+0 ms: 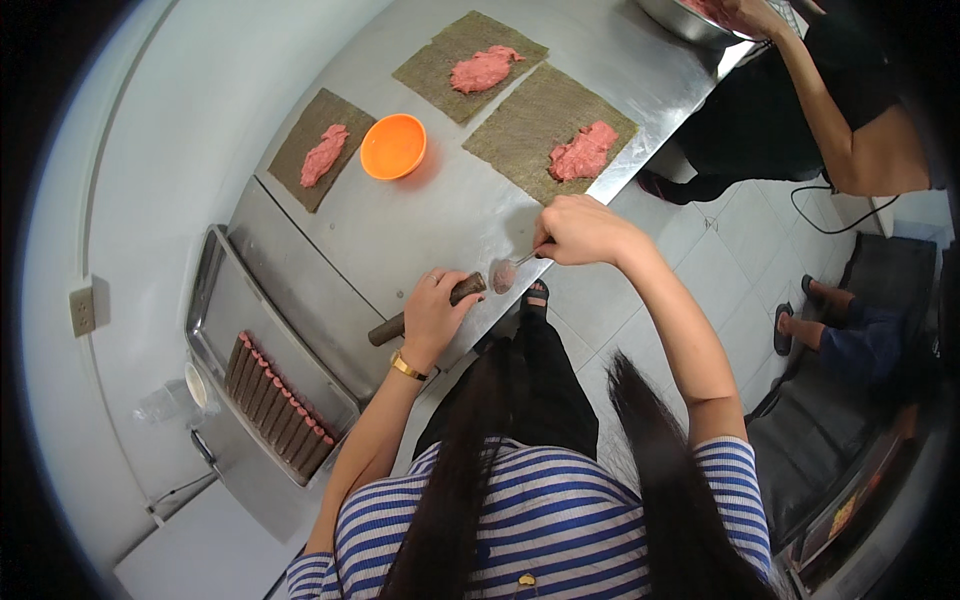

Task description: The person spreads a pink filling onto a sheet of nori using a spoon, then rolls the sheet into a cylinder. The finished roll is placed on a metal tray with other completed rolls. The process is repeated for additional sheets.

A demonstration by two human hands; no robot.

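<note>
My left hand [432,318] is closed around a dark seaweed roll [388,331] that lies slantwise near the table's front edge. My right hand [585,232] pinches the thin handle of a spoon [504,274]. The spoon's bowl is close to the roll's right end, and something pinkish shows at it. Beyond my hands lie three flat seaweed sheets: a near right one [505,130], a far one [430,68] and a left one [290,160]. Each bears a patch of pink minced meat, such as the near right patch [583,152].
An orange bowl [394,147] stands among the sheets on the steel table [330,225]. At left a metal tray [215,290] holds a row of finished rolls [280,405]. Another person's arm [815,100] reaches into a steel bowl [685,22] at the far right corner.
</note>
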